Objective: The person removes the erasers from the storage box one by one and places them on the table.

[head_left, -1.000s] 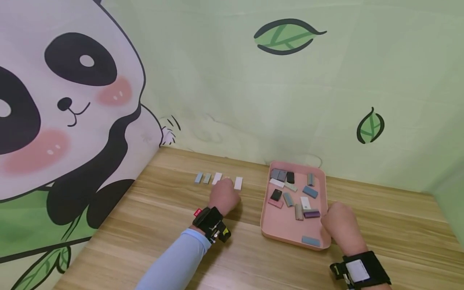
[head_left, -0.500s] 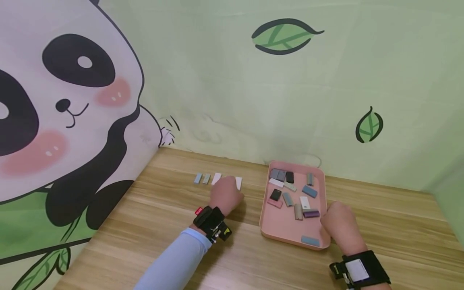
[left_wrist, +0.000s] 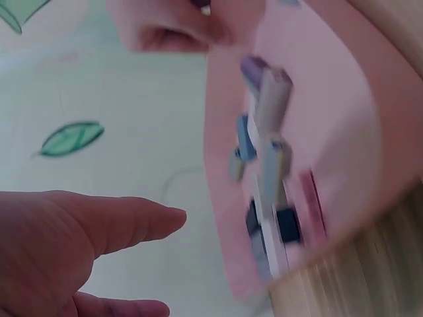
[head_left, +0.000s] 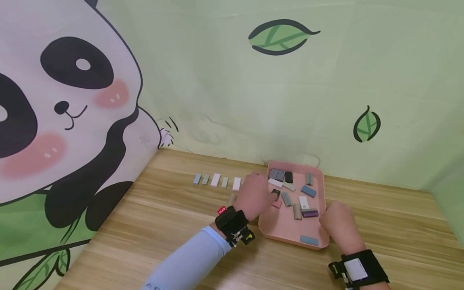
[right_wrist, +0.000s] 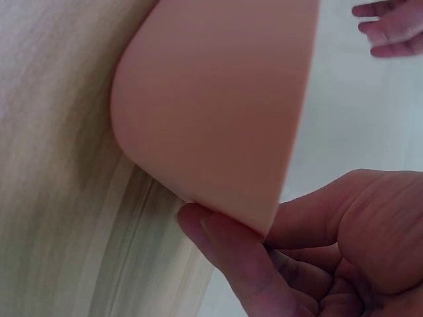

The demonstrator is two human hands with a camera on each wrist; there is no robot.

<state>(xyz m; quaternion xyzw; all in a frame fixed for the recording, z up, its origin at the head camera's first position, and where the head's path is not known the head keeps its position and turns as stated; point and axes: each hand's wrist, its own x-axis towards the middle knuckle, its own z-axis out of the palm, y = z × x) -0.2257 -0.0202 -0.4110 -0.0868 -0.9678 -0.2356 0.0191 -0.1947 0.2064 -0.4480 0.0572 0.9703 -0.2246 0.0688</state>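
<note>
My left hand (head_left: 255, 196) hovers at the left edge of a pink tray (head_left: 280, 231), with nothing seen in its grasp. Its thumb and a finger stand straight and apart in the left wrist view. Small rectangular blocks lie scattered in the tray, among them a black block (left_wrist: 288, 224), a pink block (left_wrist: 312, 206) and a purple block (head_left: 310, 214). On the tray's right side, my right hand (head_left: 340, 223) pinches the wall between thumb and fingers, as the right wrist view (right_wrist: 258, 264) shows.
Left of the tray, several blocks form a spaced row on the wooden table (head_left: 174, 225), from a blue block (head_left: 197, 179) to a white block (head_left: 237, 183). A beige block (head_left: 232, 198) lies by my left wrist. Behind stands a green wall (head_left: 224, 88) with a printed panda.
My left hand has moved right, from the row of blocks to the tray's left edge, and its fingers have spread. The row is now uncovered. My right hand stays on the tray.
</note>
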